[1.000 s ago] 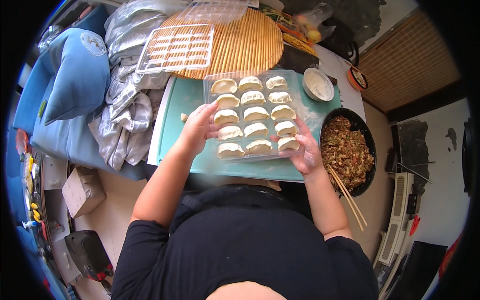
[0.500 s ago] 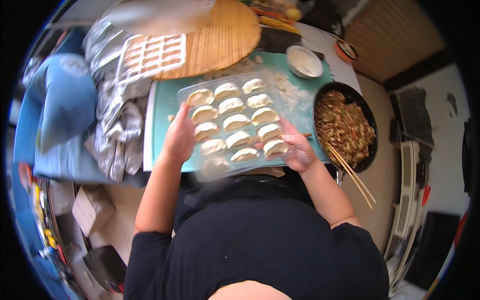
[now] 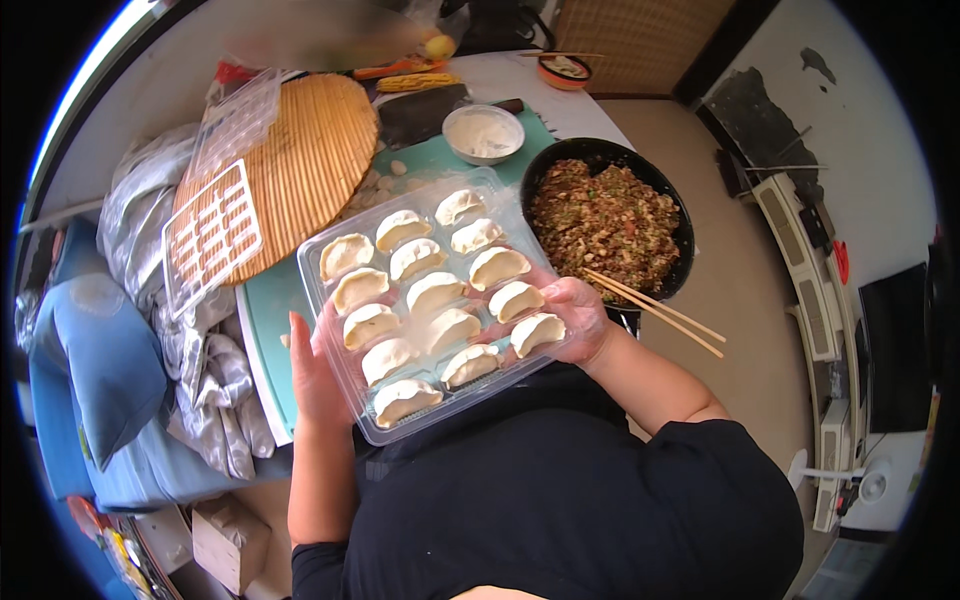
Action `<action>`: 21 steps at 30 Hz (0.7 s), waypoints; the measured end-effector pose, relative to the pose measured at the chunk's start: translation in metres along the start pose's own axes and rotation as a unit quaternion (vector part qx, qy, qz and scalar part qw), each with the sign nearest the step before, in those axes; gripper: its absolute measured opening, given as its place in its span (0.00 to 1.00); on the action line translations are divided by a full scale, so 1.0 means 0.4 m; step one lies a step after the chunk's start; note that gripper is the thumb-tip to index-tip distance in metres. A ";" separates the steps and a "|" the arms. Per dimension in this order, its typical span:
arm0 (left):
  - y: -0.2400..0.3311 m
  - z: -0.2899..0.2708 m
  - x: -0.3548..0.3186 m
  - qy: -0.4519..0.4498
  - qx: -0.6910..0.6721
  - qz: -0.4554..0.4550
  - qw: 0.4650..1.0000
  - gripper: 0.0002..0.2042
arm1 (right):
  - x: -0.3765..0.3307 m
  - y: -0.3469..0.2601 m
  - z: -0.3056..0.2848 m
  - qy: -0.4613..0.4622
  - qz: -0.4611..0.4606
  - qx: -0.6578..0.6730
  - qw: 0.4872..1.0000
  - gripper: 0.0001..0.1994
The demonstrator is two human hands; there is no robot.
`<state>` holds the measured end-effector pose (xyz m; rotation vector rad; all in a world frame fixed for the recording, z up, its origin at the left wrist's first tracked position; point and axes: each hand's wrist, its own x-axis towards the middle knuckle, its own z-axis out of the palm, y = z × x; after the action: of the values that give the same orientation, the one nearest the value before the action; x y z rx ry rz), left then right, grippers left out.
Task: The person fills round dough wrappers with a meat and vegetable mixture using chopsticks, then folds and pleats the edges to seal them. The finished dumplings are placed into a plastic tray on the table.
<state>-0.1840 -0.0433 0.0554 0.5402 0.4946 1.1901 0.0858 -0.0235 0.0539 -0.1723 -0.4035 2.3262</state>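
A clear plastic tray point(image 3: 318, 268) filled with rows of pale, crimped dumplings point(image 3: 435, 292) is held in front of my body, tilted with its right side higher in view. My left hand point(image 3: 318, 375) supports its left edge, with fingers partly hidden behind it. At the right edge, my right hand point(image 3: 582, 318) grips the tray, thumb on top near the corner dumplings and fingers seen through the plastic underneath. Beyond my right hand sits a black pan point(image 3: 688, 245) of chopped filling point(image 3: 605, 215), and a pair of chopsticks point(image 3: 665, 315) leans over its near rim.
A floury green mat point(image 3: 270, 310) covers part of the table. Behind the tray stand a bowl of flour point(image 3: 484, 134), a dark cleaver point(image 3: 420, 115) and corn point(image 3: 418, 82). Empty compartment trays point(image 3: 212, 235) lie on a round slatted mat point(image 3: 320, 130) at left, beside a blue sofa point(image 3: 110, 370).
My view has swung to the right, so the table items appear further left. The tray is closer to me and turned, its right side raised; both hands keep hold of it.
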 end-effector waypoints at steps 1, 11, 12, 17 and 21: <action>-0.010 0.008 0.005 0.005 -0.002 -0.006 1.000 0.36 | -0.019 -0.013 0.014 0.002 -0.016 0.007 1.000 0.38; -0.093 0.021 0.044 -0.002 0.090 -0.081 0.993 0.27 | -0.278 -0.331 0.167 0.121 -0.313 -0.204 0.920 0.29; -0.102 0.026 0.052 0.004 0.092 -0.093 0.991 0.25 | -0.306 -0.393 0.160 0.076 -0.295 -0.218 0.927 0.28; -0.160 0.027 0.077 0.020 0.129 -0.129 0.983 0.21 | -0.360 -0.650 0.072 0.085 -0.336 -0.260 0.901 0.26; -0.191 0.031 0.090 0.071 0.154 -0.146 0.975 0.20 | -0.342 -0.812 -0.085 0.125 -0.337 -0.251 0.899 0.26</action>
<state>-0.1102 -0.0319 0.0139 0.6251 0.8610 0.8773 0.4068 0.1037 0.1322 -0.4906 -0.7868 1.4599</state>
